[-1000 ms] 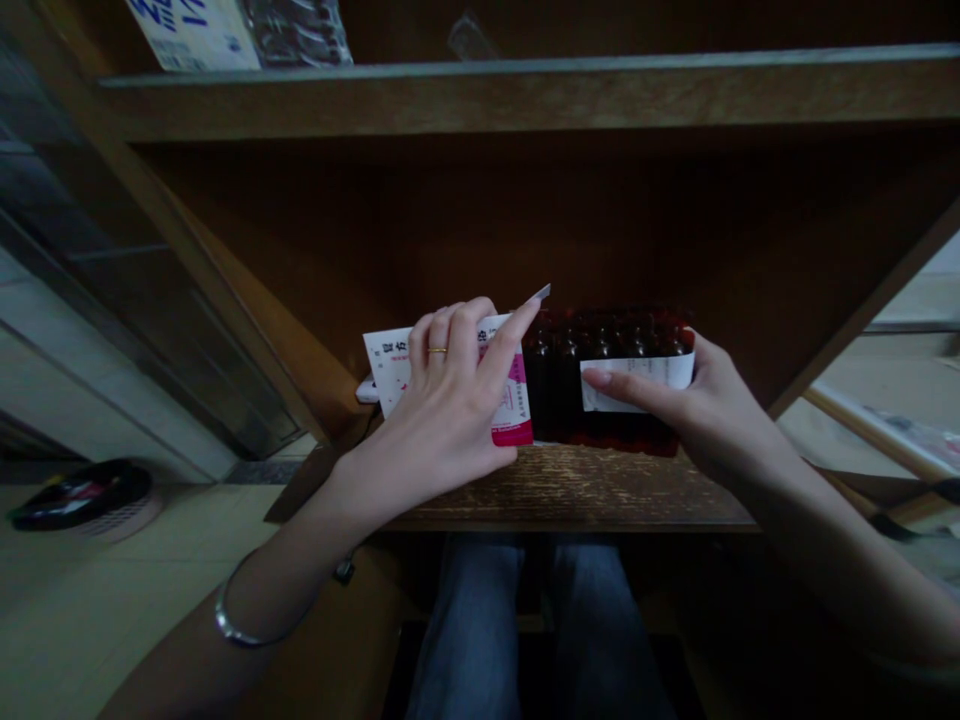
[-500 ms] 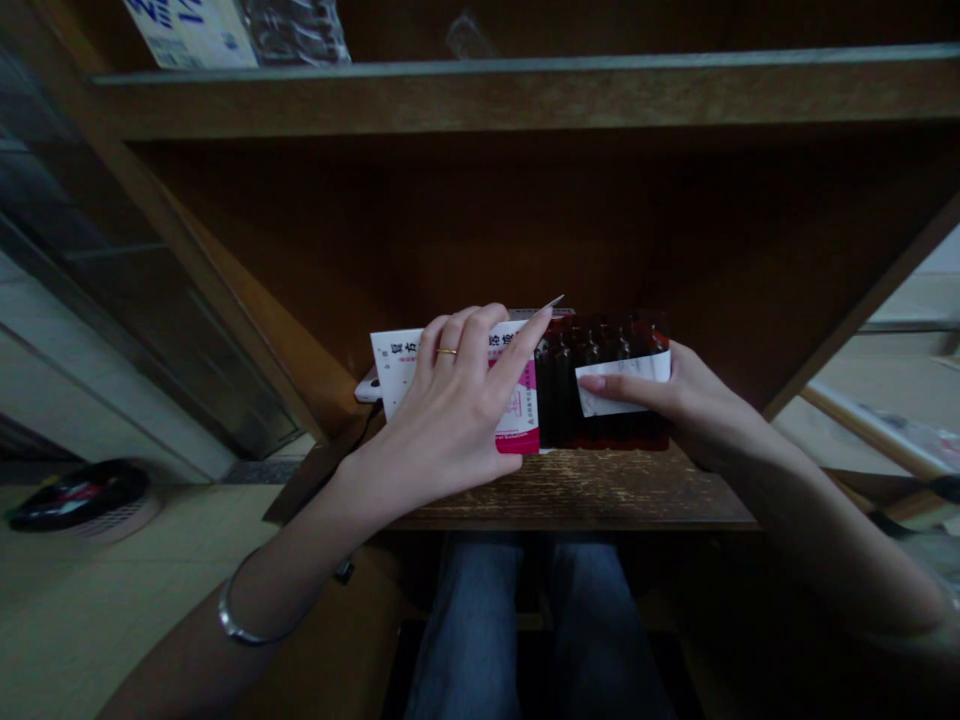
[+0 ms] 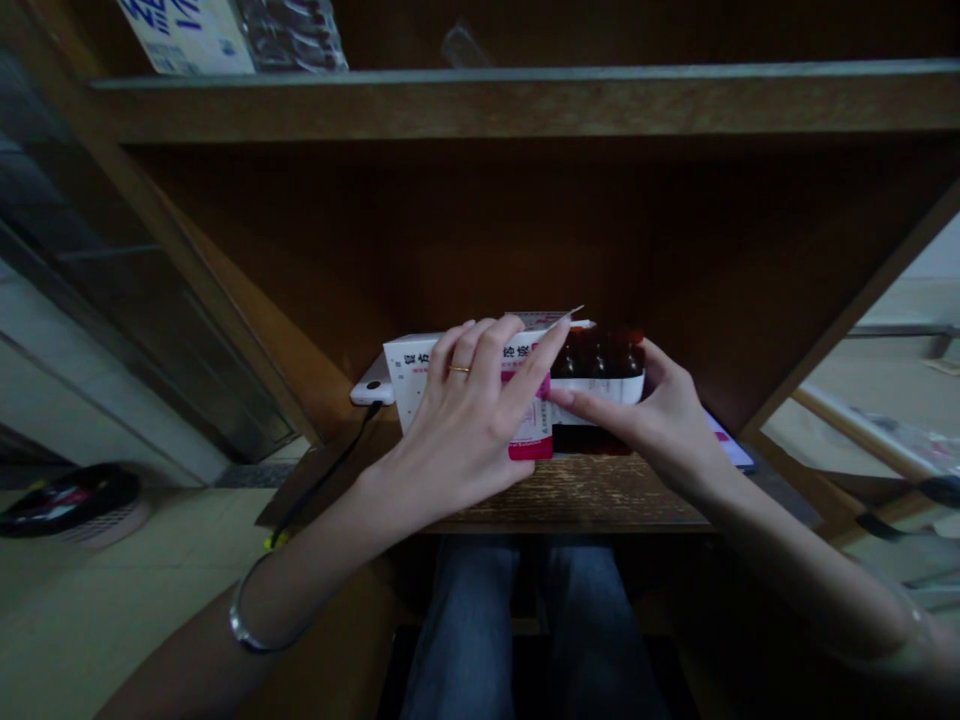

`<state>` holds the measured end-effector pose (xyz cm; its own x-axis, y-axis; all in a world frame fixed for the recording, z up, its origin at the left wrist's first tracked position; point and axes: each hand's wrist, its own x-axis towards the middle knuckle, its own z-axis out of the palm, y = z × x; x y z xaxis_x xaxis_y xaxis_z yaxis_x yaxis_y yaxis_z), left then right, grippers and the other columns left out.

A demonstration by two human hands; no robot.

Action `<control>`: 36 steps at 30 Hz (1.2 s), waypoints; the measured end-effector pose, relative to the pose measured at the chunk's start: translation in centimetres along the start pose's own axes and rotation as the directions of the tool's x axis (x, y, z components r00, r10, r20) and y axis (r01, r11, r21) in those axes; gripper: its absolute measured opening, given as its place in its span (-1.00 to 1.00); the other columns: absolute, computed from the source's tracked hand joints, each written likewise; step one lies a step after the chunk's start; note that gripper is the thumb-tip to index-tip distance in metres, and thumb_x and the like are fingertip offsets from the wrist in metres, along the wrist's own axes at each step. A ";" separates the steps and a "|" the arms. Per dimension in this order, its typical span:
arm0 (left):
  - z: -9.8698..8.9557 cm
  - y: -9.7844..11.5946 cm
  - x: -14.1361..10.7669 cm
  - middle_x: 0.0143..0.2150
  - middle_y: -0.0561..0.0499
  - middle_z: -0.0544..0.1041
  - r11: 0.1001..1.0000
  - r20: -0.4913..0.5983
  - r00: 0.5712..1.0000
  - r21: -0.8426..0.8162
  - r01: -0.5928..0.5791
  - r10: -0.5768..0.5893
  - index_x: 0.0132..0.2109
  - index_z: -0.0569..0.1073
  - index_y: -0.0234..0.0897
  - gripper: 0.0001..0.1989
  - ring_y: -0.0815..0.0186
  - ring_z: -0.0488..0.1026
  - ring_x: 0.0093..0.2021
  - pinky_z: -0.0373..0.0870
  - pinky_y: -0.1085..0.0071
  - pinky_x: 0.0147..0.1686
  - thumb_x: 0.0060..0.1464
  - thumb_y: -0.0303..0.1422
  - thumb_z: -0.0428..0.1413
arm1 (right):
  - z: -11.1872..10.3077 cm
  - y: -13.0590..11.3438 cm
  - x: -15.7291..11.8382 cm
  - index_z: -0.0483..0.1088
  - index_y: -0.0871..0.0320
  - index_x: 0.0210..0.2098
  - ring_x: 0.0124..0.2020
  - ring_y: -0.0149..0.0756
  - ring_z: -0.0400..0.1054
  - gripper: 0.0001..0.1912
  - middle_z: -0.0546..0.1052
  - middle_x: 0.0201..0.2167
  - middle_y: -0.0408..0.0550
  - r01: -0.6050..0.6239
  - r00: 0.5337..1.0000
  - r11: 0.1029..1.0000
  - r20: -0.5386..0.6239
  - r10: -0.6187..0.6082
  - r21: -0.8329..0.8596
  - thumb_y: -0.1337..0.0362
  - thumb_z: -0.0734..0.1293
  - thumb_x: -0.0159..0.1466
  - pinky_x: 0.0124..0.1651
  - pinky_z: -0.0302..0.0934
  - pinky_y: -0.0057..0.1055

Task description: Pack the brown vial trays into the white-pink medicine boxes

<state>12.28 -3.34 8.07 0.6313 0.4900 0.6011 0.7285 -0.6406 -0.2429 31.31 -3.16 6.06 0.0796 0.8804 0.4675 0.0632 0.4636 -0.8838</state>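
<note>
My left hand [image 3: 472,405] is wrapped over a white and pink medicine box [image 3: 407,383] lying on its side, with printed characters on its face. Its right end is open, and a flap stands up near my left index finger. Out of that end sticks a row of dark brown vials [image 3: 600,350], partly inside the box. My right hand [image 3: 664,405] grips the vials at their outer end, its thumb pressing a folded white leaflet [image 3: 622,388] against them. The fingers behind the vials are hidden.
A white device [image 3: 373,385] with a black cable sits left of the box on the wooden desk [image 3: 600,490]. A lit phone [image 3: 727,440] lies behind my right wrist. The shelf [image 3: 480,105] above carries a carton [image 3: 199,40] and clear plastic packaging. A waste basket [image 3: 82,510] stands on the floor.
My right hand has moved left, and the vials with the leaflet have slid deeper into the box. Less of the vials shows now. The phone and white device have become more visible.
</note>
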 end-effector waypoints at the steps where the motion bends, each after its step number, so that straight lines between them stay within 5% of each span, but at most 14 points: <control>1: 0.1 0.1 0.0 0.28 -0.33 0.16 1.000 0.012 1.000 -0.005 -0.012 0.012 0.42 -0.01 -0.33 -0.05 -0.13 0.11 0.30 0.05 -0.09 0.27 -0.07 -0.32 0.23 | 0.2 0.0 -0.1 0.47 0.15 -0.10 -0.07 -0.10 0.50 -0.46 0.61 -0.13 -0.03 -0.002 0.999 1.000 0.032 0.002 0.004 0.10 0.59 -0.02 0.01 0.41 -0.13; 16: 0.2 0.1 -0.1 0.29 -0.30 0.23 0.999 -0.037 0.999 0.021 -0.030 0.031 0.38 0.10 -0.34 -0.12 -0.08 0.19 0.31 0.05 -0.04 0.32 -0.05 -0.27 0.24 | 0.3 1.8 0.0 0.37 0.08 0.02 0.02 -0.12 0.46 -0.48 0.56 0.00 -0.02 -0.099 0.985 0.989 0.150 0.081 0.114 0.08 0.49 0.12 0.10 0.36 -0.10; 21: -0.4 0.0 0.0 0.31 -0.29 0.24 0.999 -0.056 0.998 0.037 0.001 0.001 0.38 0.10 -0.32 -0.16 -0.07 0.19 0.31 0.03 -0.06 0.33 -0.01 -0.23 0.21 | -0.1 3.0 -0.1 0.25 -0.05 0.10 0.15 -0.13 0.34 -0.46 0.43 0.16 -0.09 -0.004 0.994 0.983 0.110 -0.017 0.182 0.20 0.38 0.13 0.16 0.29 -0.11; 28: -0.6 0.0 -0.1 0.30 -0.29 0.24 0.998 -0.078 0.997 0.056 0.005 -0.001 0.37 0.12 -0.31 -0.17 -0.05 0.19 0.32 0.00 -0.02 0.35 -0.01 -0.24 0.20 | 1.0 2.2 -0.8 0.18 0.00 0.03 -0.08 -0.20 0.47 -0.42 0.55 -0.03 -0.07 0.003 0.999 0.981 0.040 -0.011 0.192 0.17 0.48 0.09 0.01 0.38 -0.17; 36: -0.4 0.1 -0.1 0.29 -0.28 0.26 0.998 -0.107 0.994 0.066 0.000 0.007 0.37 0.14 -0.32 -0.17 -0.03 0.21 0.31 0.02 0.03 0.34 -0.01 -0.21 0.22 | 1.7 2.1 -1.1 0.35 0.06 -0.09 -0.09 -0.21 0.45 -0.55 0.55 -0.12 -0.06 0.041 0.999 0.977 -0.030 -0.036 0.207 0.22 0.53 0.06 0.02 0.36 -0.21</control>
<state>12.18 -3.65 8.34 0.6047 0.4195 0.6771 0.7444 -0.6000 -0.2931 29.63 -2.99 3.65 0.1067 0.8600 0.4990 -0.1410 0.5099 -0.8486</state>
